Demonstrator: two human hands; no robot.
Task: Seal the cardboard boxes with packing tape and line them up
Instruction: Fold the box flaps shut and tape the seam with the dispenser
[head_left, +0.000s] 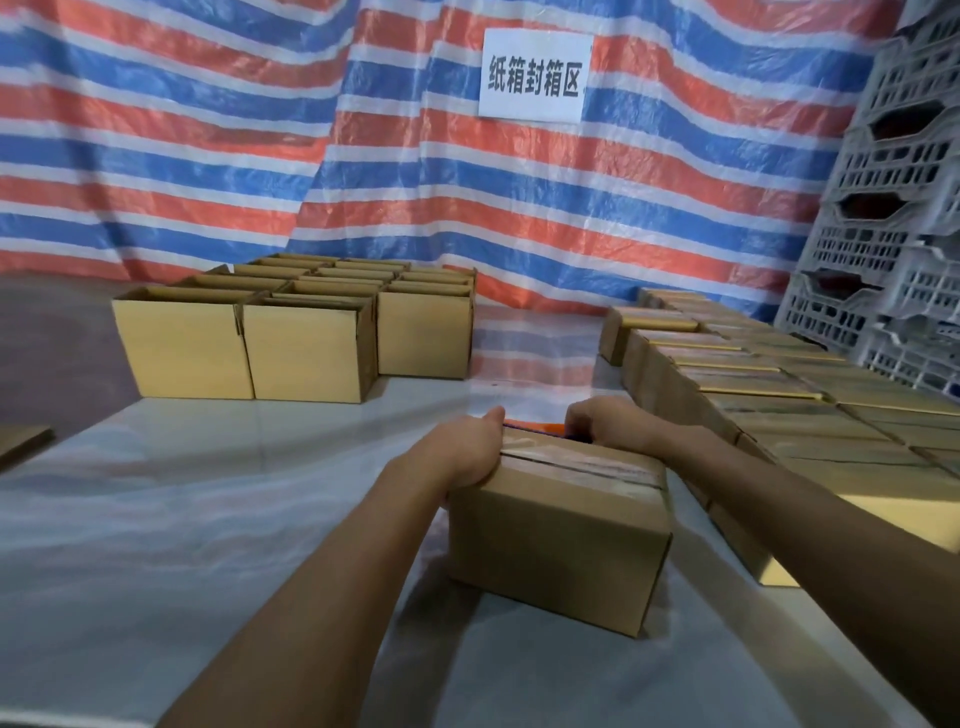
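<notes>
— What lies at the left edge of the white sheet (208, 519)?

— A flat piece of cardboard (23, 441), half out of view. Further back, at the sheet's far left corner, a block of open boxes (249, 348) stands upright, tops open, side by side in rows.

— And your left hand (467, 447)?

— It wraps the far left top corner of the box (558, 540) I am working on, thumb lying forward along the top, fingers curled round the corner. That box sits in the middle of the sheet, near me, flaps closed. A strip of clear tape (571, 460) runs along its top seam and down the right end.

— The right hand (608, 423)?

— Fingers curled down over the box's far top edge. Something orange and dark blue (535, 427) shows between my hands behind the box. Whether I grip that or the box itself, I cannot tell.

— Further right?

— Sealed boxes (779, 415), taped shut, lined up touching in rows along the sheet's right edge. Behind them stand stacked grey plastic crates (893, 234). A striped tarp (208, 130) hangs at the back, with a white sign (535, 75) on it.
</notes>
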